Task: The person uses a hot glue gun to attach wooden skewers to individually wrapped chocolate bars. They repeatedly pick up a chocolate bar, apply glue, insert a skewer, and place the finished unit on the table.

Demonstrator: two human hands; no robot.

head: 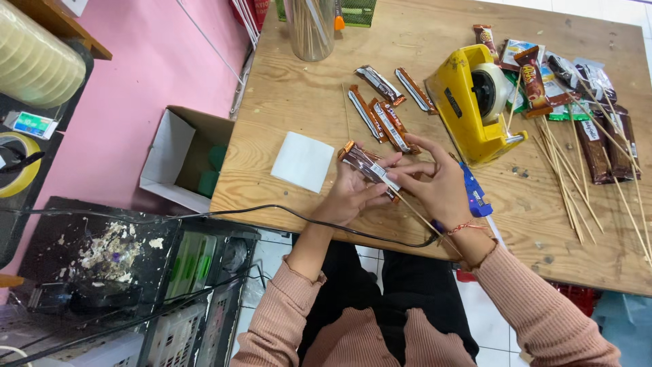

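While a brown-wrapped snack bar (pixel 367 167) is gripped between the closed fingers of the left hand (pixel 350 194) and the right hand (pixel 435 185), it is held just above the near edge of the desk (pixel 305 95), with a thin wooden skewer (pixel 424 221) laid against it. A white paper square (pixel 303 161) is seen just left of the hands, and a yellow tape dispenser (pixel 472 102) farther back.

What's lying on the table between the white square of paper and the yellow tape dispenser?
In the head view, four loose wrapped snack bars lie between the white paper and the yellow tape dispenser; nearer the person, both hands hold another bar on a skewer.
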